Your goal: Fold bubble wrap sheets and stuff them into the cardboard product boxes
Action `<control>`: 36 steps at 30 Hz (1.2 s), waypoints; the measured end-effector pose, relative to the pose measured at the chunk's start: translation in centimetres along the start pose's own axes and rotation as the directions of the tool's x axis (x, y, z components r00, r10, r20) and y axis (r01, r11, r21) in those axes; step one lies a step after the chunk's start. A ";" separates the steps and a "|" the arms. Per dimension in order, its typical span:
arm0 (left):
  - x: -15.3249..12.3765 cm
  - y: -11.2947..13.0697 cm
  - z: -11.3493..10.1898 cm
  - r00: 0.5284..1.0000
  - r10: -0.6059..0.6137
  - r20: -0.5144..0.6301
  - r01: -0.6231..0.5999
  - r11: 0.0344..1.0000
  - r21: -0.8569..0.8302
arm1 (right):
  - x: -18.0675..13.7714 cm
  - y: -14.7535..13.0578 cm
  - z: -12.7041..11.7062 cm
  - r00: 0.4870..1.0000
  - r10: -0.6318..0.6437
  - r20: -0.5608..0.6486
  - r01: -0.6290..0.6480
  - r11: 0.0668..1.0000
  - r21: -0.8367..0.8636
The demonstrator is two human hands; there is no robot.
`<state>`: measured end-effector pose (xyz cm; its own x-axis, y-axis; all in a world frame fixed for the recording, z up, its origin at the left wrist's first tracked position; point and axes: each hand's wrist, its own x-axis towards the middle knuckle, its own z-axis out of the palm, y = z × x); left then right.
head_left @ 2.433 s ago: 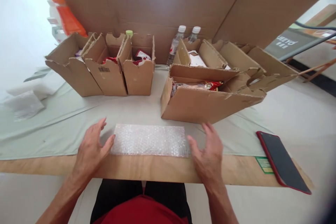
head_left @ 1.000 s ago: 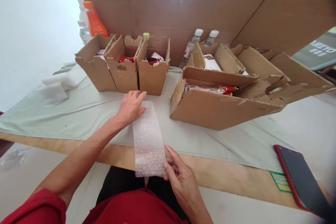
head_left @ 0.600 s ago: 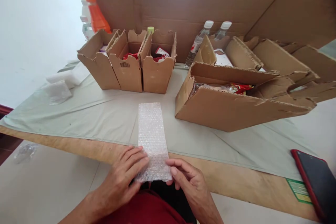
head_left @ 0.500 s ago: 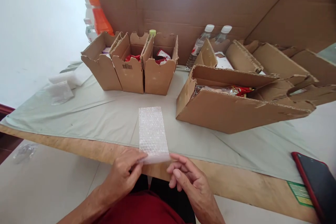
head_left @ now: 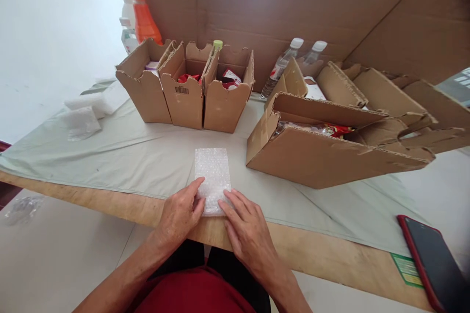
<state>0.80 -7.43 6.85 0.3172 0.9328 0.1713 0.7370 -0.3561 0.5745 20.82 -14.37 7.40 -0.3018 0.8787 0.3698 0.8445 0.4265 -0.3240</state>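
Through the head camera, my only view, I take the long cardboard box (head_left: 330, 164) as my landmark. The bubble wrap (head_left: 211, 162) lies flat to its left and nearer me, apart from it, with the near end over the bare wooden edge (head_left: 308, 244). My left hand (head_left: 179, 212) is loosely open, thumb and forefinger on the wrap's left side; my right hand (head_left: 249, 230) is open too, fingertips resting on the near right corner. Neither grips it. I judge the wrap very light, soft and springy, a bit slick, with bubbles that hard pinching could pop. It looks doubled towards the near end, so I'd hold it there by both side edges, pressing with flat fingers against its spring.
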 end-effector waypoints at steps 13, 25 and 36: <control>-2.2 0.2 -1.6 0.977 0.208 -0.044 -0.212 0.967 -0.143 | 1.2 0.0 -1.3 0.992 0.118 -0.051 -0.105 0.974 0.202; -1.8 -0.1 -2.2 0.955 0.292 -0.048 -0.296 0.952 -0.085 | 2.5 0.0 -0.3 1.000 0.011 0.010 -0.013 0.985 0.173; -0.3 -1.0 -1.3 0.987 0.150 -0.055 -0.151 0.988 -0.012 | 1.0 -0.3 0.0 1.000 -0.018 -0.010 0.019 0.998 0.052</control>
<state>-0.82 -7.32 7.28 0.3906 0.8705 0.2996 0.6734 -0.4920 0.5518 20.23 -13.61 7.89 -0.3128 0.8684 0.3847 0.8145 0.4536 -0.3616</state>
